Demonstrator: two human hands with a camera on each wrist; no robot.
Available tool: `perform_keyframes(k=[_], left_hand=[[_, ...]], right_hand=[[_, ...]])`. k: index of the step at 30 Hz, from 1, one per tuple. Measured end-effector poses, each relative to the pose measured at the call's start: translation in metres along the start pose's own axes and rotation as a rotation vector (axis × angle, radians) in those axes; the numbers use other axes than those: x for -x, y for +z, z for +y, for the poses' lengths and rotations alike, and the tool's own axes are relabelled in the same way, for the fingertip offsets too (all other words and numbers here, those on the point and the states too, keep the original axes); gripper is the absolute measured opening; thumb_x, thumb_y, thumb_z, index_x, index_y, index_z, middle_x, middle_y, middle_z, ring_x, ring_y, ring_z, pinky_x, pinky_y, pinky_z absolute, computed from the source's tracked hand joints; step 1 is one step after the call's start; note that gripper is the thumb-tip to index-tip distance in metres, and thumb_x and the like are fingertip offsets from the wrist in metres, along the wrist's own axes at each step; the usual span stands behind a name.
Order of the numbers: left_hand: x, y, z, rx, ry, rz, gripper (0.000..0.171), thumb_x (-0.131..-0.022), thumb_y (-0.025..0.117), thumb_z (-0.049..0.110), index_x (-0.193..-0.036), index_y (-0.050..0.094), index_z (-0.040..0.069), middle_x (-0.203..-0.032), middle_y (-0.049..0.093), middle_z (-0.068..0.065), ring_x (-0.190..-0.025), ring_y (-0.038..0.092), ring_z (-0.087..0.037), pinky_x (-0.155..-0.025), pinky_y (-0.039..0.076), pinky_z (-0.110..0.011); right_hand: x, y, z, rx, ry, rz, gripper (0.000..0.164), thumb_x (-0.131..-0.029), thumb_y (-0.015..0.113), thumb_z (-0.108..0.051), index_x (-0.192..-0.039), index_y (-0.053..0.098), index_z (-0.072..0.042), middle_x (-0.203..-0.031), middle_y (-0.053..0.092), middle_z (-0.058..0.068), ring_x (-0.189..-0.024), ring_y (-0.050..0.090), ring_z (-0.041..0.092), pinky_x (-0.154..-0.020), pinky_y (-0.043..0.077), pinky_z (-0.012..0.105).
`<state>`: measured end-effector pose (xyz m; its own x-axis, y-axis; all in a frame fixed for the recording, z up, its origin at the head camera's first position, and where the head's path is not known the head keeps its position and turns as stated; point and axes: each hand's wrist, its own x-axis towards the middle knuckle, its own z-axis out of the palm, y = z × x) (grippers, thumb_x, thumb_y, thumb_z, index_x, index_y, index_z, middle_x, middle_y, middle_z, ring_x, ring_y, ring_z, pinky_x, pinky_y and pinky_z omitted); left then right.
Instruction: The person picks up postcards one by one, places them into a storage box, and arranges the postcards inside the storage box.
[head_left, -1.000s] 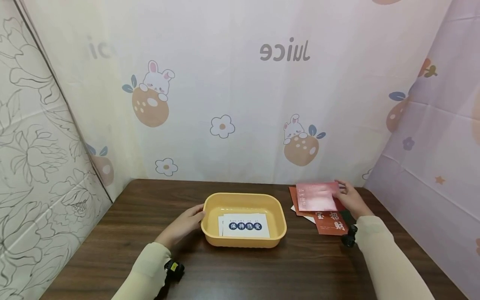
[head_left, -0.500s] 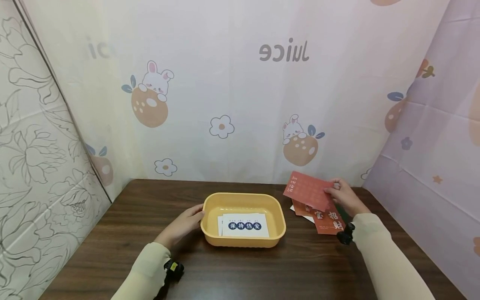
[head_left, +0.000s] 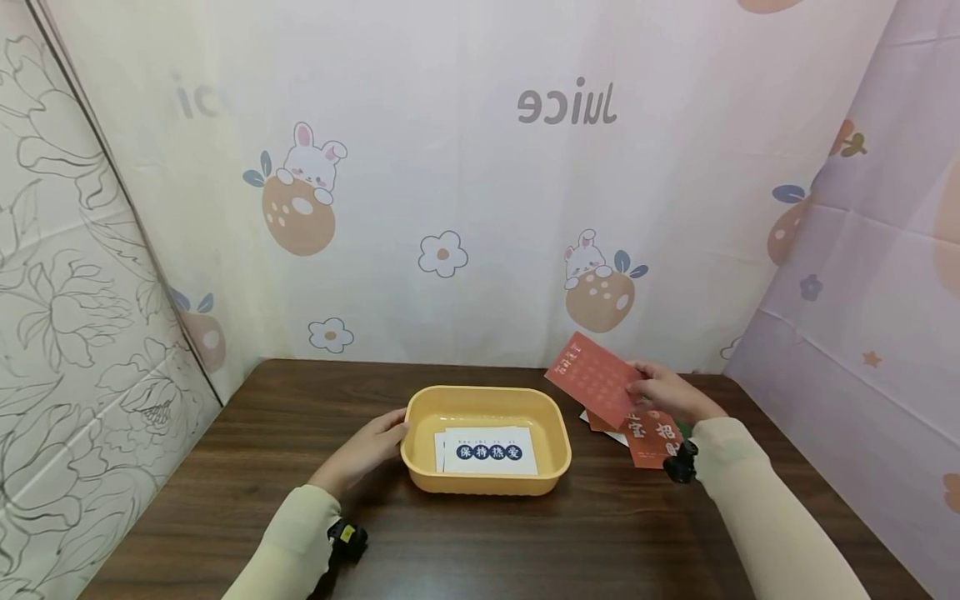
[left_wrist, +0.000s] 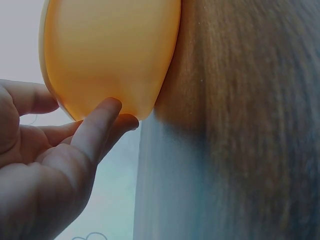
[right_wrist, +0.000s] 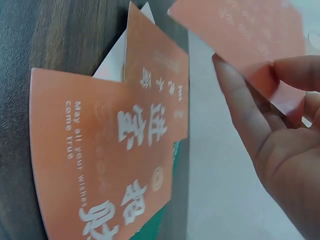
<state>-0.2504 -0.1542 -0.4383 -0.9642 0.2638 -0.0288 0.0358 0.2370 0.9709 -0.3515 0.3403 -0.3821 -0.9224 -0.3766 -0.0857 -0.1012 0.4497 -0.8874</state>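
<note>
At the left end of the yellow plastic basin [head_left: 486, 485], my left hand [head_left: 367, 448] grips the wall. In the left wrist view one finger reaches the rim and other fingertips [left_wrist: 111, 106] lie against the outer wall. White cards [head_left: 491, 465] lie inside the basin, the top one printed with blue circles. My right hand [head_left: 671, 393] pinches a red card [head_left: 592, 377] by its right end, holding it tilted above the other cards. Below it, overlapping orange-red cards [right_wrist: 100, 130] with white characters lie on the table, one reading "May all your wishes come true".
A white card corner [right_wrist: 112, 62] and a green card edge [right_wrist: 152, 225] stick out from under the orange-red cards. The dark wood table [head_left: 487, 550] meets a printed curtain [head_left: 450, 167] at the back, with more hanging cloth at both sides.
My right hand has lifted the red card off the pile and moved it left, turning it so that it tilts. The left hand and the basin have stayed in place.
</note>
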Motion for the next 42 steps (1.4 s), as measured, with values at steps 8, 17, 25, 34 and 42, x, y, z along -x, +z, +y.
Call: perform_keyframes(k=[8,17,25,34,42], left_hand=[[0.000,0.001,0.000,-0.003,-0.012,0.013,0.048,-0.109,0.042,0.018,-0.151,0.037,-0.005,-0.150,0.044,-0.024,-0.132,0.049,-0.033,-0.105,0.045,-0.049],[-0.001,0.000,-0.001,0.008,-0.002,-0.003,0.048,-0.109,0.042,0.018,-0.151,0.036,-0.005,-0.150,0.043,-0.024,-0.133,0.049,-0.034,-0.105,0.045,-0.048],[-0.001,0.000,-0.001,0.005,-0.001,-0.006,0.049,-0.109,0.041,0.017,-0.151,0.035,-0.006,-0.150,0.042,-0.025,-0.133,0.048,-0.035,-0.105,0.046,-0.048],[0.000,0.000,0.000,0.015,-0.001,-0.005,0.048,-0.109,0.041,0.017,-0.151,0.035,-0.006,-0.150,0.042,-0.026,-0.133,0.047,-0.036,-0.105,0.046,-0.048],[0.002,-0.001,0.001,0.013,0.013,-0.025,0.050,-0.109,0.040,0.016,-0.151,0.031,-0.009,-0.151,0.039,-0.028,-0.134,0.046,-0.038,-0.105,0.045,-0.048]], right_hand=[[-0.003,0.011,-0.026,0.033,0.035,0.030,0.055,-0.110,0.043,-0.031,-0.149,0.032,0.006,-0.121,0.057,0.022,-0.098,0.063,0.023,-0.087,0.057,0.044],[-0.006,0.020,-0.047,0.081,-0.097,0.009,0.039,-0.110,0.044,-0.023,-0.136,0.045,0.006,-0.107,0.057,0.020,-0.086,0.063,0.024,-0.076,0.060,0.046],[-0.012,0.033,-0.062,0.229,-0.216,-0.008,0.032,-0.106,0.053,-0.021,-0.128,0.056,0.002,-0.105,0.065,0.014,-0.086,0.066,0.023,-0.077,0.060,0.039],[-0.016,0.053,-0.084,0.285,-0.225,-0.049,0.030,-0.104,0.058,-0.023,-0.130,0.060,-0.010,-0.121,0.064,0.018,-0.098,0.065,0.029,-0.082,0.058,0.048],[-0.019,0.069,-0.093,0.302,-0.258,-0.086,0.026,-0.104,0.057,-0.019,-0.129,0.061,-0.013,-0.115,0.064,0.014,-0.096,0.063,0.028,-0.079,0.058,0.046]])
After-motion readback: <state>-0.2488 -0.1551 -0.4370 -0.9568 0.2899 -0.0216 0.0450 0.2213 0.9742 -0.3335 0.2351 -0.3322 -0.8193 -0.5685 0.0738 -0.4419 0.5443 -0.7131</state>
